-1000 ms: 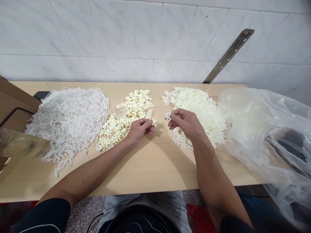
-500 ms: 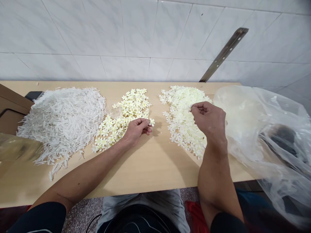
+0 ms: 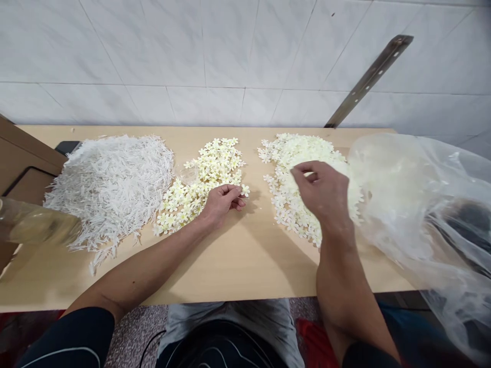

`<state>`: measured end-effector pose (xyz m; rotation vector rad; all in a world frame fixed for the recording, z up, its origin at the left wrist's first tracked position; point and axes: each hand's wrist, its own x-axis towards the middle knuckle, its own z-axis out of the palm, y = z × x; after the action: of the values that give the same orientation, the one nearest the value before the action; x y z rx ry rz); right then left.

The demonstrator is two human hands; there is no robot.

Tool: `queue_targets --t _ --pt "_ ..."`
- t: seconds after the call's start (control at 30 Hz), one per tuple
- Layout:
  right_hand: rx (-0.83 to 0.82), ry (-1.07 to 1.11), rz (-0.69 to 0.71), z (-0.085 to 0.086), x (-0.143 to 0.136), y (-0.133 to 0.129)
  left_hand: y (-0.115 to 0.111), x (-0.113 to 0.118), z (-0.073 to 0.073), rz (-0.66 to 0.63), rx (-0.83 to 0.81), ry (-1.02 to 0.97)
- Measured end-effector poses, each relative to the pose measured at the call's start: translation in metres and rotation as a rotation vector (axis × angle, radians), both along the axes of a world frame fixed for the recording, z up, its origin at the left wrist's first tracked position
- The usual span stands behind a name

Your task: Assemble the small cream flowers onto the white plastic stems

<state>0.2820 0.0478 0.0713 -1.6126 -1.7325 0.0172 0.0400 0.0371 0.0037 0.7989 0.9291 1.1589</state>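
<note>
Between thumb and fingers, my left hand (image 3: 224,203) pinches a small white artificial flower (image 3: 245,190) with a yellowish centre. That hand is beside a pile of similar flowers (image 3: 215,163). My right hand (image 3: 322,189), slightly blurred, is closed in a pinch above a heap of pale petal pieces (image 3: 293,204). Whatever its fingertips hold, if anything, is too small to make out. On the left lies a large heap of thin white stem-like pieces (image 3: 118,184).
A clear plastic bag (image 3: 387,168) spreads over the table's right side, with something dark under it. A clear container (image 3: 46,225) lies at the left edge beside a brown box (image 3: 26,153). A metal strip (image 3: 368,82) leans on the tiled wall (image 3: 226,46) behind the table (image 3: 230,276).
My right hand has moved a little left over the petal heap, towards my left hand. My left hand keeps its pinch on the flower. The whole view has shifted slightly.
</note>
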Motion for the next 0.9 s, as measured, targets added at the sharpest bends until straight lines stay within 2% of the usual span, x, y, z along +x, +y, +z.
queue_targets --t 0.1,0.2,0.37,0.7,0.9 --pt "-0.003 -0.016 0.308 -0.012 -0.044 -0.008 0.0 0.001 0.001 0.032 -0.002 0.034" --pt "-0.02 -0.081 0.424 -0.027 -0.069 -0.01 0.001 0.001 0.0 0.041 0.009 0.032" --pt "-0.029 -0.108 0.408 -0.041 -0.072 -0.007 0.002 0.0 -0.003 0.013 0.04 -0.006" --pt "-0.027 -0.123 0.393 -0.041 -0.069 -0.005 0.002 -0.001 0.0 -0.032 0.0 -0.055" --pt "-0.038 -0.137 0.391 -0.042 -0.07 -0.006 0.002 -0.002 -0.003 -0.038 0.007 -0.044"
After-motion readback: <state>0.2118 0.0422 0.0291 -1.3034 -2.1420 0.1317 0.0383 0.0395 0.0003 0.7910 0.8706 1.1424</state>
